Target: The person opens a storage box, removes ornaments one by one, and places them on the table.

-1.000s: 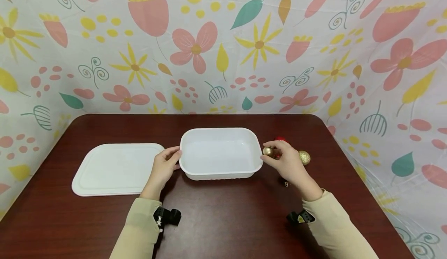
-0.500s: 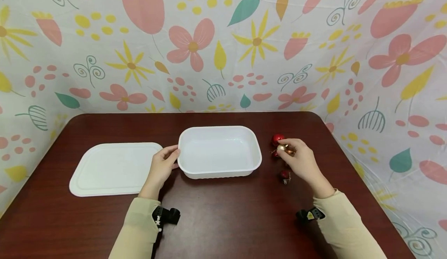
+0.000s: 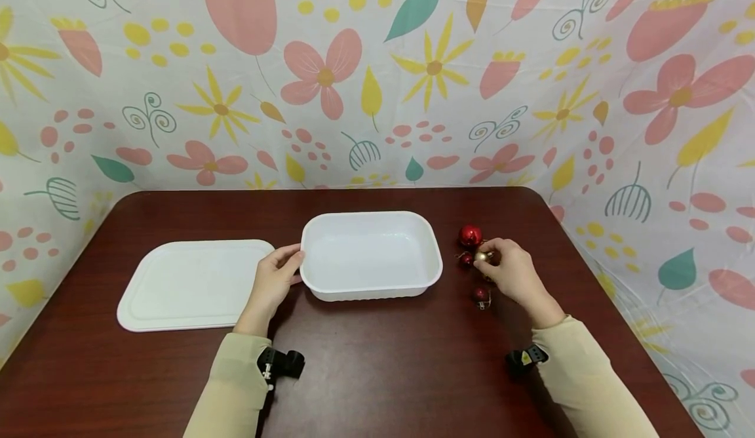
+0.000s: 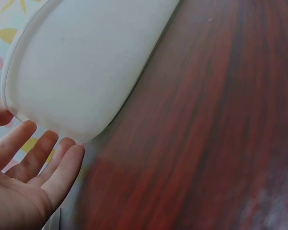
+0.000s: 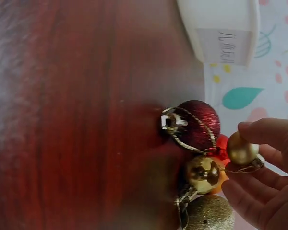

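A white plastic tub (image 3: 370, 225) stands mid-table with nothing in it. My left hand (image 3: 288, 266) rests against its left rim; in the left wrist view the fingers (image 4: 48, 163) lie straight beside the tub (image 4: 86, 67). My right hand (image 3: 491, 259) pinches a small gold ball (image 3: 482, 255) low over a cluster of ornament balls right of the tub. In the right wrist view the gold ball (image 5: 242, 148) sits between thumb and fingertips (image 5: 271, 136), beside a dark red glitter ball (image 5: 201, 122), a shiny gold ball (image 5: 204, 173) and a gold glitter ball (image 5: 212, 214).
A flat white lid (image 3: 191, 284) lies left of the tub on the dark red table (image 3: 377, 372). Red balls lie at the right: a shiny one (image 3: 470, 235), a small one (image 3: 466, 259) and one nearer me (image 3: 481, 296). Flowered cloth walls close in the table.
My right hand carried the small gold ball from the tub's right rim rightward and down to the ball cluster. The left hand has stayed on the tub.
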The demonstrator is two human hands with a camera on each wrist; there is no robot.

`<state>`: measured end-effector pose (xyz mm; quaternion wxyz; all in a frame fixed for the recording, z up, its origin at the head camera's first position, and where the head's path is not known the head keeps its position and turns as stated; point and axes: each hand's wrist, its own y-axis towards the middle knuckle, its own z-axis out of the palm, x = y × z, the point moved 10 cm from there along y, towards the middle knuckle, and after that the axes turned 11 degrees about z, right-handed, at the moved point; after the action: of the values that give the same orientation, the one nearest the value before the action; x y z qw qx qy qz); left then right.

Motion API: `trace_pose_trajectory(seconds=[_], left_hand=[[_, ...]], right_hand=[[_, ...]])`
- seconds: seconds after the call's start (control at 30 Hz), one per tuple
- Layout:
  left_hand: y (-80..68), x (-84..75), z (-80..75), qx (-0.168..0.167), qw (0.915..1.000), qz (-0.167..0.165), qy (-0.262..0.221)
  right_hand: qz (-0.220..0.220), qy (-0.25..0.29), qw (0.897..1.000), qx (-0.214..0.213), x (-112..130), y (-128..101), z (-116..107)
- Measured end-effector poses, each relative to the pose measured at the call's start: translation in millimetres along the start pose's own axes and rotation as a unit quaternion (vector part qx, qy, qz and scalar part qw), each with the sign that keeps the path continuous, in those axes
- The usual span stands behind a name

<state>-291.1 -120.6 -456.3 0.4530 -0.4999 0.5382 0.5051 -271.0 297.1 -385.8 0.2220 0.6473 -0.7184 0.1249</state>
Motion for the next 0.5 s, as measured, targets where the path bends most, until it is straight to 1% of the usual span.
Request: trace_pose_trajectory(seconds=[0.1,0.23,0.37,0.5], left_hand=[[-0.3,-0.5,0.3,0.001,1.0000,0.000,0.000],[0.1,-1.6,-0.7,0.002,1.0000,0.002,0.004],[0.2,-2.5,-0.8,0.005,1.0000,0.005,0.004],[-1.3,-2.4,-0.3,0.006,0.9999,0.005,0.006]], right_hand=[[-0.014,-0.020,1.000,0.015,3,-1,5],[-0.040,-0.066,0.997,0.027,9,-2,13],[-0.058,-0.111,0.992,0.020,13,-5,19],[-0.064,-0.137,0.988,0.004,15,-8,20]])
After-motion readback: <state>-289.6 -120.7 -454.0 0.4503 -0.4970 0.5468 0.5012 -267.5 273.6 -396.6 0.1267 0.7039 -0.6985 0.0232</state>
